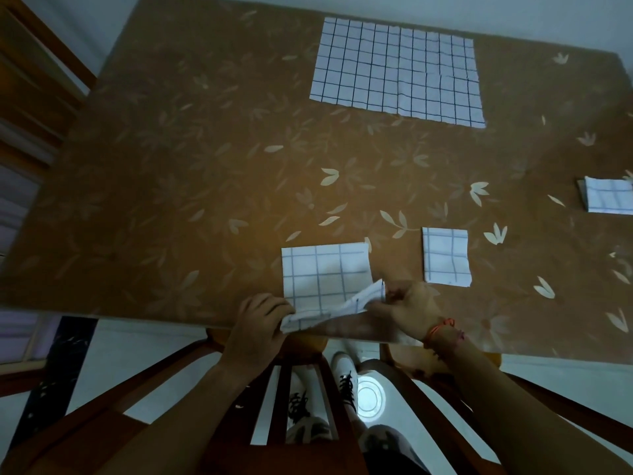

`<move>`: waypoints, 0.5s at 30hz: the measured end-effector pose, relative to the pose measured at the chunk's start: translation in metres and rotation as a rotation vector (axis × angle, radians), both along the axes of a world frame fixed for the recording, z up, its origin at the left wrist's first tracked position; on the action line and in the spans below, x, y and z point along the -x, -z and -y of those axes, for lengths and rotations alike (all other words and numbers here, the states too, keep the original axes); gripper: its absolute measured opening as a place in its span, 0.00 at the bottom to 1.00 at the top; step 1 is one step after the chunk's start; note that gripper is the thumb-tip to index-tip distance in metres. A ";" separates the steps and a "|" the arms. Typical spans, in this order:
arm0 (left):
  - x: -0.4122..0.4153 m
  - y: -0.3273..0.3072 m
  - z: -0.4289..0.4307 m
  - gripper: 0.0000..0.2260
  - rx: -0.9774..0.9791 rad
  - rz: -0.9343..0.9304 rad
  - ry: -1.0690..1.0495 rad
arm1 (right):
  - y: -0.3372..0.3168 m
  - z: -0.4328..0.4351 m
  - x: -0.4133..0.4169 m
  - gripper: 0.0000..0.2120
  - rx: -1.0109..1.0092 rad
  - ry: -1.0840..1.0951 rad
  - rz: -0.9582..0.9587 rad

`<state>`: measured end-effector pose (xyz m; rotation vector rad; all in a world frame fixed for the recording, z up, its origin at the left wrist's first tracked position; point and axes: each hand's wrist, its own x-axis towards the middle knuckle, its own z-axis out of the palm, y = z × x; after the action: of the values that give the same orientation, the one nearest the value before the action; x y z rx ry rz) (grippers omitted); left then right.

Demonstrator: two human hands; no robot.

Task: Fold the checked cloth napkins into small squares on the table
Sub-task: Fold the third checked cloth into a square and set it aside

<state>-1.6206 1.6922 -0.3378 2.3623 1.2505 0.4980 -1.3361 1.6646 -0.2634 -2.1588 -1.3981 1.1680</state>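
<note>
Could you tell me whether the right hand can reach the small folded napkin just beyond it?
Probably yes: the small folded napkin lies just beyond the right hand with nothing between, though that hand pinches the half-folded napkin.

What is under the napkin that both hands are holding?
Only the brown leaf-patterned table shows around the napkin. The left hand and right hand grip its near edge, and whatever the cloth covers is hidden.
</note>
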 end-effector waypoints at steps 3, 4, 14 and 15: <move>-0.005 -0.008 -0.004 0.06 0.034 0.082 -0.091 | 0.007 -0.004 -0.001 0.11 -0.043 0.062 -0.012; -0.007 -0.010 -0.006 0.08 0.062 0.087 -0.125 | 0.007 -0.006 0.000 0.13 -0.032 0.088 -0.010; -0.017 -0.012 -0.028 0.06 0.326 0.125 -0.350 | 0.033 -0.030 0.004 0.15 0.010 0.231 -0.050; -0.018 -0.012 -0.029 0.06 0.341 0.130 -0.360 | 0.035 -0.032 0.004 0.15 0.016 0.238 -0.047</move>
<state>-1.6029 1.7209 -0.3258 1.8050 1.5671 0.4922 -1.3398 1.6961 -0.2982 -2.2201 -1.0797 1.1343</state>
